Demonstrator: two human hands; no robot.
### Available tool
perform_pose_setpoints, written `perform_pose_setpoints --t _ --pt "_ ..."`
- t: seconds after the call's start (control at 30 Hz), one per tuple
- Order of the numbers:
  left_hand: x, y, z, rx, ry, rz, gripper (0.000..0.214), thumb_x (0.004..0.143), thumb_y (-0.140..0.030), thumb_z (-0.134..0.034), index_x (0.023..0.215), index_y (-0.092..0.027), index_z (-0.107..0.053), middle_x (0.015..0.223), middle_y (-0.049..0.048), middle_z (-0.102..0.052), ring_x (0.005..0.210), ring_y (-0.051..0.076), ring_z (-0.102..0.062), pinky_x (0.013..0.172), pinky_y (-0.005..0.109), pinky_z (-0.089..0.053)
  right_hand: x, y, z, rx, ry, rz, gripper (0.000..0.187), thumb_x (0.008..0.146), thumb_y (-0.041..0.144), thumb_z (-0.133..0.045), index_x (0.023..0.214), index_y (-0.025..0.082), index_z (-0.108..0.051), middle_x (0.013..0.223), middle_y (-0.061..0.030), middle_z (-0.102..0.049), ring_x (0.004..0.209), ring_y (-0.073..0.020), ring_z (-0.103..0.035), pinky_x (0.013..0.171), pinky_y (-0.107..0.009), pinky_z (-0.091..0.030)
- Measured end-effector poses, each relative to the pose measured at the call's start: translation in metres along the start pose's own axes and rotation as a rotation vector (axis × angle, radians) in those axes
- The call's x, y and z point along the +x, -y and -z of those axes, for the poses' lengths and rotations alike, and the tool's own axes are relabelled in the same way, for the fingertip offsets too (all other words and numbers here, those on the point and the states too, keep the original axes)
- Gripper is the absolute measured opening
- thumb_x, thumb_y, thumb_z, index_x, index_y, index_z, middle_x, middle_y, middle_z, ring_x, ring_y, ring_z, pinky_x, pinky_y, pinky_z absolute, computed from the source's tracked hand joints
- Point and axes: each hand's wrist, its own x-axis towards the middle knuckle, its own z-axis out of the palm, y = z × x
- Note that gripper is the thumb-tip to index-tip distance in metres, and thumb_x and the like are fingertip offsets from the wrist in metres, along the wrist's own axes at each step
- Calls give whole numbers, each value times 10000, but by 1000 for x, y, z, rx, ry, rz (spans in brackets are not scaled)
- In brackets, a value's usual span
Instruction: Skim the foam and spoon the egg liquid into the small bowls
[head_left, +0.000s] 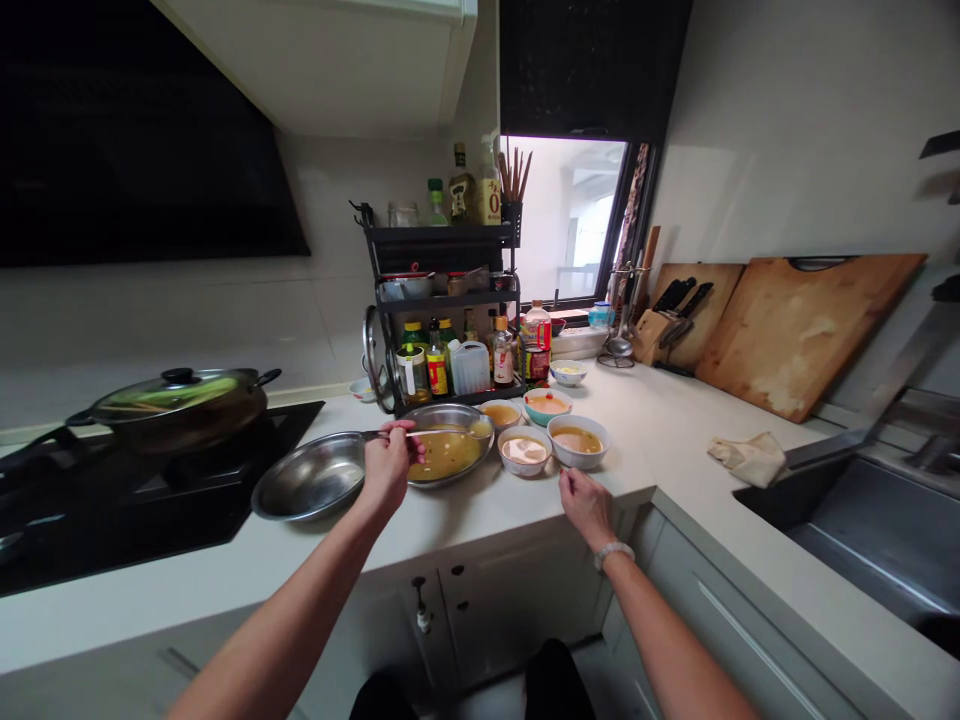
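dark-clothed knees (556,685) show at the near edge, between two bare forearms (300,610) that slant forward over a white counter (652,440). the left hand (388,468) pinches the handle of a spoon (450,433), fingers closed round it; the spoon points right, its head over the right side of a steel basin (486,455) of yellowish soup (450,458). just left of that basin, near the stove, is a shallow metal pan (319,478).

the right hand (589,508), with a pale bracelet (615,555) at its wrist, is narrow, its fingers curled in; it sits at the near side of a white bowl (579,460) of broth, and i cannot tell whether they touch. left of this bowl is a patterned bowl (525,467) with pale, foamy-looking contents; on their far side are a bluish bowl (544,419) of orange-tinted liquid and, to its left, a small bowl (504,404) of broth.

farther back, a black rack (450,300) carries bottles and jars. at the left, a glass-lidded pan (184,405) rests on the stove (199,510); at the right, a cloth (748,458) lies beside the sink (862,520).
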Motion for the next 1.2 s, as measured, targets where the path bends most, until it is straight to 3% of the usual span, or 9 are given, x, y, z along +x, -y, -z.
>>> perform_pose_setpoints --t 0.33,0.47,0.53,0.6,0.73,0.87,1.1,1.2 --pt "-5 2 51 725 178 -436 157 832 -277 -424 890 -204 -550 498 -32 -561 425 155 -545 463 247 -411 0 -1 -2 4 -11 5 375 898 293 -406 581 174 -567 518 -31 -557 472 -117 -434 526 -256 -201" --pt "-5 8 61 876 314 -671 149 831 -287 -435 868 -216 -561 668 18 -632 574 169 -608 573 271 -470 0 -2 -1 -1 -1 5 369 898 298 -410 593 173 -574 529 -32 -560 485 -117 -441 524 -256 -191" --pt "-6 10 62 881 370 -723 143 828 -294 -450 864 -218 -565 749 40 -650 651 176 -629 625 281 -489 0 -2 -1 -3 5 4 369 897 302 -410 594 173 -576 532 -33 -559 490 -118 -440 523 -256 -188" --pt "-8 11 57 833 320 -673 145 839 -290 -444 885 -215 -559 716 29 -636 630 171 -622 613 278 -489 -1 -3 -2 -2 10 1 372 897 304 -405 593 173 -575 533 -33 -558 489 -118 -436 525 -255 -191" --pt "-17 11 31 523 186 -423 166 884 -310 -400 939 -205 -517 536 -41 -533 450 140 -543 470 239 -438 -1 -3 -3 -2 2 -4 378 898 302 -399 586 174 -571 531 -36 -561 485 -120 -436 529 -259 -195" --pt "-28 15 0 305 249 -322 170 875 -349 -437 910 -201 -513 515 -52 -521 421 126 -517 428 217 -408 -1 -2 -2 2 -3 10 371 904 299 -403 599 173 -573 533 -34 -562 486 -119 -441 525 -258 -194" --pt "-42 40 -29 491 450 -419 119 852 -262 -451 875 -209 -555 543 -30 -560 436 122 -509 489 228 -395 0 1 2 -19 1 11 374 907 295 -403 603 173 -581 531 -33 -565 479 -116 -441 523 -256 -193" --pt "-43 46 -36 478 459 -353 120 847 -268 -445 860 -210 -549 515 -35 -547 407 127 -508 465 229 -392 1 2 3 -15 1 4 378 910 295 -401 598 176 -578 530 -33 -563 480 -117 -441 520 -258 -192"
